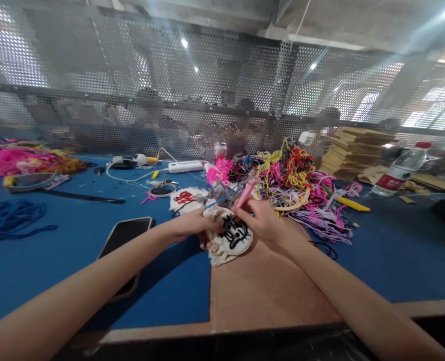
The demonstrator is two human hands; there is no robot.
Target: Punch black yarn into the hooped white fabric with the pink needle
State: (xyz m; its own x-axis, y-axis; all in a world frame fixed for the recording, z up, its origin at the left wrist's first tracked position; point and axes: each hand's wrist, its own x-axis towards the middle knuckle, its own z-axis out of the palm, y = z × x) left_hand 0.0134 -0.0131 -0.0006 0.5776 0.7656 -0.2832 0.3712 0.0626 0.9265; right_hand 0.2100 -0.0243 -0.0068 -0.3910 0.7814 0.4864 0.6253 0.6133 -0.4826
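Observation:
A round piece of white cloth with a black stitched design (238, 240), apparently stretched in a small hoop, is held up over the table. My left hand (194, 224) grips its left edge, with some fingers hidden beneath it. My right hand (263, 219) is closed around a pink punch needle (246, 194), slanted over the top of the cloth. Its tip is hidden, so I cannot tell whether it pierces the fabric. A strand of blue yarn (222, 197) runs close to the tool. Behind my left hand lies another white cloth with red stitching (185, 197).
A tangled heap of coloured yarn (278, 173) lies behind my hands. A phone (127, 235) is left of the hoop, with blue yarn (12, 218) farther left. A power strip (186, 167), a plastic bottle (401, 170) and stacked cardboard (354, 150) stand toward the mesh partition (215, 75).

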